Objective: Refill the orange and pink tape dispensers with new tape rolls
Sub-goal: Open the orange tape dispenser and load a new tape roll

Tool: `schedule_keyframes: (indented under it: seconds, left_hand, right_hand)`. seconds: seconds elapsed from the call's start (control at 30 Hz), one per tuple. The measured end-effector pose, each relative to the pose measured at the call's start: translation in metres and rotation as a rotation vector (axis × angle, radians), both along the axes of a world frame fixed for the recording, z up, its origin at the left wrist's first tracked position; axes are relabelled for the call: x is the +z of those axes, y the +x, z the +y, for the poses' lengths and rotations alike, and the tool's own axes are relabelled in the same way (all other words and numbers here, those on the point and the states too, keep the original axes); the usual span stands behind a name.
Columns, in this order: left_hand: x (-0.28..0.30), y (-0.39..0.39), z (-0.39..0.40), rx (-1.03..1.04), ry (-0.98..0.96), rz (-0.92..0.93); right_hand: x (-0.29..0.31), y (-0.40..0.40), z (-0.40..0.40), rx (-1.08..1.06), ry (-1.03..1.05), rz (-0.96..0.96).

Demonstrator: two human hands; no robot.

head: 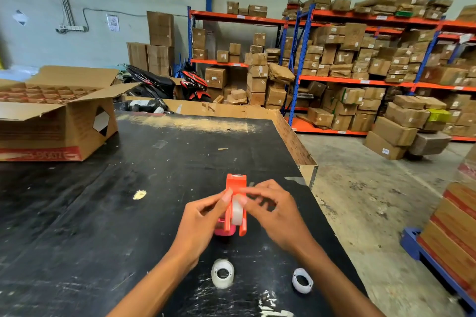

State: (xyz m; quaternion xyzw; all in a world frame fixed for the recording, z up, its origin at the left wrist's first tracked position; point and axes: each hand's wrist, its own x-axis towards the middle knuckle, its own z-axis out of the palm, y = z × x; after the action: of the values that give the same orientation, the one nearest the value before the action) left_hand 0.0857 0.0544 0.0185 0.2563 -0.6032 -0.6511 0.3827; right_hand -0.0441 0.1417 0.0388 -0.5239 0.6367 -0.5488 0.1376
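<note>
Head cam: both hands are up over the black desk (103,213), working the orange tape dispenser (235,188). The left hand (203,216) is pinched onto its left side, and the right hand (270,210) has its fingertips closed on the clear tape roll (236,211) sitting in the dispenser. The pink dispenser (223,230) peeks out just under it, at about 7 o'clock. Nearer the camera, a full tape roll (222,273) lies at 6 o'clock and a near-empty white core (302,280) at 5 o'clock. An open cardboard box (56,121) sits way off at 10 o'clock.
</note>
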Motion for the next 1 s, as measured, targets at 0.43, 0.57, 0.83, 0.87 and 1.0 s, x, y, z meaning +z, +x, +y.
schedule_keyframes:
  seconds: [0.43, 0.57, 0.83, 0.87, 1.0]
  left_hand:
    - [-0.002, -0.002, 0.008, 0.003, -0.024, -0.036]
    - [-0.002, 0.001, 0.014, -0.06, -0.03, -0.053]
    - [0.001, 0.006, 0.022, -0.181, -0.004, -0.099]
    - [0.0, 0.007, 0.022, -0.184, -0.019, -0.114]
    - [0.0, 0.013, 0.019, -0.195, -0.115, -0.151]
  right_hand:
    - [0.015, -0.005, -0.001, 0.084, 0.022, 0.093]
    - [0.03, -0.019, -0.007, 0.004, -0.015, 0.084]
    - [0.02, -0.026, -0.016, 0.02, 0.059, -0.029]
    - [0.019, -0.026, -0.016, 0.02, 0.075, -0.037]
    - [0.025, -0.029, -0.016, 0.034, 0.217, -0.079]
